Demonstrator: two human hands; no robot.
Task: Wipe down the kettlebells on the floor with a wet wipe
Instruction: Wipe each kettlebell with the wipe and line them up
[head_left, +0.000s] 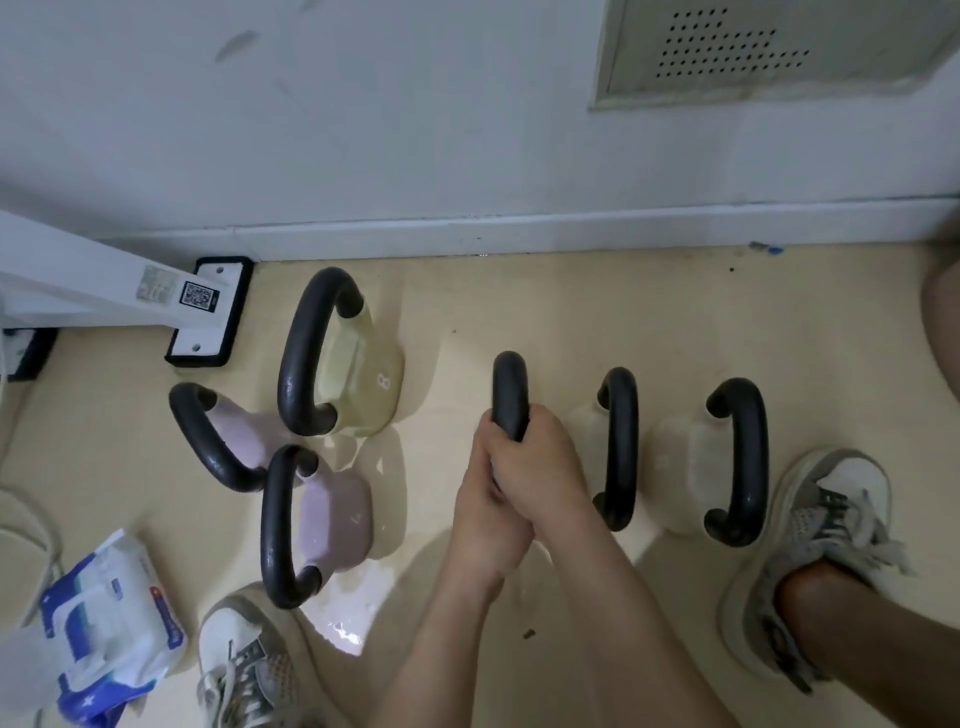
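Several kettlebells with black handles stand on the beige floor along the wall. Both my hands are closed around the black handle (510, 391) of the middle kettlebell, whose body they hide. My right hand (543, 470) grips higher up and my left hand (485, 519) sits just below and against it. No wipe shows between my fingers. To the left are a cream kettlebell marked 8 (363, 371) and two lilac kettlebells (236, 434) (335, 519). Two pale kettlebells (584, 441) (680, 467) stand to the right.
A blue and white pack of wet wipes (114, 623) lies at the lower left. My shoes (249, 665) (831, 545) flank the kettlebells. A white equipment leg with a black-edged foot (208, 312) stands by the skirting board. Wet patches shine on the floor (348, 618).
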